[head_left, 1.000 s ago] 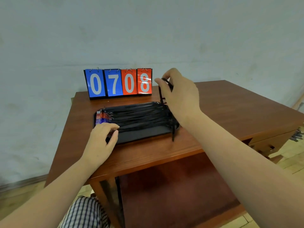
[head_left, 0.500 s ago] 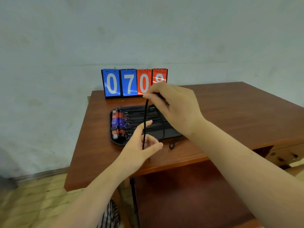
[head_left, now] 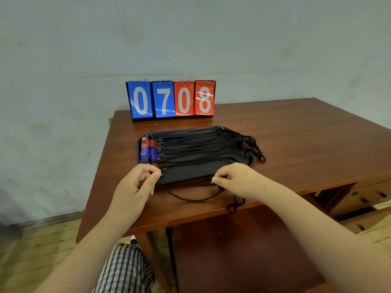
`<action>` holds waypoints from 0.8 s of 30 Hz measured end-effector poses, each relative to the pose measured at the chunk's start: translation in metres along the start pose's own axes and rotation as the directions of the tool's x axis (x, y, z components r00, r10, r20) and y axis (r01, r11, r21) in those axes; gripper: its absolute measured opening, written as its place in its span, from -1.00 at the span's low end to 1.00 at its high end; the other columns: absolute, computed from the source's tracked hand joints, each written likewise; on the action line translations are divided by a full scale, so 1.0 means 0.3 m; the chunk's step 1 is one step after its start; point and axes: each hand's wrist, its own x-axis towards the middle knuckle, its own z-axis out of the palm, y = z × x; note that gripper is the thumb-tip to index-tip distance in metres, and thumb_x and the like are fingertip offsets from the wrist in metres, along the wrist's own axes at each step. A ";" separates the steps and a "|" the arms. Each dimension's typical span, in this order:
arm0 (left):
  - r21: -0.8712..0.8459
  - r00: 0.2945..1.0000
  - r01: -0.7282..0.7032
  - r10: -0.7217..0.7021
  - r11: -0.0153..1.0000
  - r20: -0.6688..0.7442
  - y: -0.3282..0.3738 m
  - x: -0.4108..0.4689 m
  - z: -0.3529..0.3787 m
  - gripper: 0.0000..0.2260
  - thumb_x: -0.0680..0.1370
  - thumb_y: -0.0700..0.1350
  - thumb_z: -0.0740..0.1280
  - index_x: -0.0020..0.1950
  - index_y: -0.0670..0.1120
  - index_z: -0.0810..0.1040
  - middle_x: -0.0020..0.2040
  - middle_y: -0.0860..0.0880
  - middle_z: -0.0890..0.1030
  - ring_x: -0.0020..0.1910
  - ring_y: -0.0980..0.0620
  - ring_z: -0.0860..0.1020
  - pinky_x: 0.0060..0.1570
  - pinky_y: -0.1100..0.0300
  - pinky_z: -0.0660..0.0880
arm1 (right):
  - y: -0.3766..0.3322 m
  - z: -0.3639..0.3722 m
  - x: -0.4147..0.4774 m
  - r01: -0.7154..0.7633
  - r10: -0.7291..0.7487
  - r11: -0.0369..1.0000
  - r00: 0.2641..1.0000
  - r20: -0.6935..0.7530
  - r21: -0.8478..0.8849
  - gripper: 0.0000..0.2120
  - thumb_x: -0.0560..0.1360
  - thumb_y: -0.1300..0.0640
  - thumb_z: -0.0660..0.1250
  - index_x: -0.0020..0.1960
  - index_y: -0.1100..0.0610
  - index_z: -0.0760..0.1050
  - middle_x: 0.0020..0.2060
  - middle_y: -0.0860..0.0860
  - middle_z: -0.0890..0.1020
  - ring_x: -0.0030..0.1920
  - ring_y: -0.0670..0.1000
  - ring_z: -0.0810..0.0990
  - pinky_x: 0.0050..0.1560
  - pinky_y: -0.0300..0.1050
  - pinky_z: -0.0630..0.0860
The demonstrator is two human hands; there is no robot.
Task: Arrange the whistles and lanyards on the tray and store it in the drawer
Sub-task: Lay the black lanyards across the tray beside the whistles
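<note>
Whistles [head_left: 150, 152] and black lanyards line our tray [head_left: 186, 174].
Our left hand [head_left: 135, 187] pinches one whistle's ring; our right hand [head_left: 237, 176] pinches its loose cord [head_left: 194, 198].

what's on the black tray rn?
Red and blue whistles line the tray's left end, black lanyards stretched rightward, loops overhanging. The left hand covers the nearest whistle.

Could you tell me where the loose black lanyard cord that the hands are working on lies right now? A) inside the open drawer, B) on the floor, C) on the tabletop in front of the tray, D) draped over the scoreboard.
C: the lanyard cord curves across the tabletop just in front of the tray, pinched by the right hand.
</note>
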 end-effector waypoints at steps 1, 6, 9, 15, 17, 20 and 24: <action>0.010 1.000 0.016 -0.016 1.000 -0.003 -0.004 -0.003 0.006 -0.91 0.61 0.02 0.24 0.01 0.08 0.54 -0.37 -0.02 0.56 -0.44 0.10 0.49 -0.35 0.37 0.42 | 0.002 0.005 -0.004 0.001 0.000 1.000 1.000 0.027 -0.012 -0.74 0.63 -0.05 0.22 0.15 -0.01 0.63 0.00 -0.18 0.63 -0.08 -0.17 0.60 -0.03 -0.26 0.53; -0.004 0.993 0.103 -0.102 0.995 0.054 -0.022 0.008 0.010 -0.92 0.60 -0.01 0.29 0.00 0.04 0.57 -0.39 0.00 0.59 -0.47 0.12 0.49 -0.30 0.40 0.44 | 0.054 -0.020 0.018 -0.057 0.059 0.986 0.998 0.008 -0.155 -0.71 0.64 -0.09 0.19 0.15 -0.01 0.62 0.01 -0.08 0.68 -0.05 -0.05 0.64 0.03 -0.07 0.60; -0.004 0.988 0.137 -0.137 0.991 0.073 -0.029 0.010 0.009 -0.92 0.60 -0.03 0.31 -0.02 0.02 0.59 -0.38 0.02 0.60 -0.47 0.13 0.49 -0.32 0.42 0.44 | 0.092 -0.056 0.023 -0.091 0.089 0.964 0.996 -0.022 -0.250 -0.65 0.63 -0.13 0.18 0.03 0.06 0.64 -0.15 0.00 0.69 -0.17 0.01 0.64 -0.07 0.01 0.63; 0.009 0.984 0.152 -0.153 0.988 0.087 -0.027 0.011 0.013 -0.89 0.61 -0.07 0.30 -0.06 0.00 0.60 -0.34 0.07 0.62 -0.44 0.16 0.51 -0.38 0.39 0.44 | 0.131 -0.104 0.019 -0.201 0.202 0.914 0.979 -0.035 -0.353 -0.59 0.64 -0.16 0.13 -0.01 0.10 0.62 -0.23 -0.01 0.64 -0.20 0.01 0.60 -0.23 -0.10 0.50; -0.019 0.983 0.165 -0.163 0.986 0.086 -0.028 0.008 0.014 -0.90 0.61 -0.08 0.30 -0.04 -0.01 0.61 -0.30 0.06 0.65 -0.44 0.18 0.50 -0.41 0.35 0.45 | 0.148 -0.110 0.014 -0.240 0.240 0.901 0.970 -0.045 -0.361 -0.56 0.65 -0.17 0.12 -0.07 0.12 0.60 -0.26 0.00 0.63 -0.22 0.02 0.59 -0.30 -0.12 0.45; -0.030 0.983 0.163 -0.159 0.986 0.093 -0.028 0.004 0.013 -0.90 0.61 -0.10 0.31 -0.01 -0.03 0.62 -0.27 0.08 0.66 -0.44 0.20 0.50 -0.40 0.35 0.46 | 0.170 -0.119 0.008 -0.296 0.287 0.877 0.955 -0.081 -0.378 -0.55 0.65 -0.16 0.11 -0.14 0.13 0.56 -0.32 0.01 0.60 -0.28 0.03 0.58 -0.32 -0.12 0.44; -0.041 0.982 0.166 -0.161 0.985 0.103 -0.028 0.003 0.014 -0.92 0.59 -0.11 0.34 -0.02 -0.02 0.64 -0.27 0.09 0.66 -0.42 0.22 0.51 -0.39 0.36 0.47 | 0.206 -0.126 0.011 -0.372 0.351 0.828 0.927 -0.131 -0.419 -0.65 0.65 -0.12 0.13 0.01 0.09 0.57 -0.18 0.02 0.63 -0.17 0.09 0.60 -0.21 -0.08 0.47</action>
